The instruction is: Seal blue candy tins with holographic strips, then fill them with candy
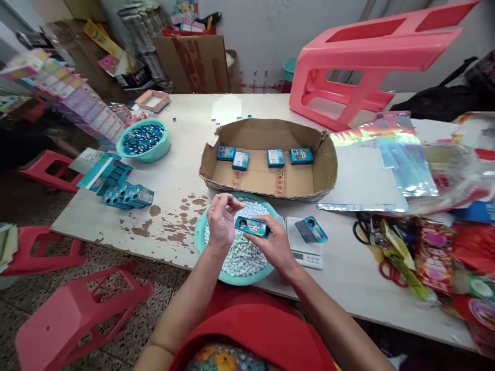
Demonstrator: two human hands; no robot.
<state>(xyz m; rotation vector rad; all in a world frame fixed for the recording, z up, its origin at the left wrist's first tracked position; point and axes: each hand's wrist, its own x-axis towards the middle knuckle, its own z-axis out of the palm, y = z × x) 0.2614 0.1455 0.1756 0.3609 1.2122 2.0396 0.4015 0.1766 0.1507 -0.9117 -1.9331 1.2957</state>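
My right hand point(275, 244) grips a small blue candy box point(251, 226), its printed front facing up, above a turquoise basin point(199, 239) full of pale candies point(244, 256). Just left of the box is my left hand point(221, 220), fingers curled together in a pinch; whatever is between them is too small to make out. Beside my right hand, a white digital scale point(307, 258) bears another blue candy box point(314, 230). Behind the basin stands an open cardboard box point(255, 181) with several blue candy boxes point(240, 161) lying inside.
A second basin point(149, 155) holds shiny blue pieces, with several blue cartons point(129, 196) near it. A pink stool point(348, 59) lies on the table point(181, 185) at the back right. Scissors point(391, 273) and packets crowd the right side. Red stools point(73, 319) stand at left.
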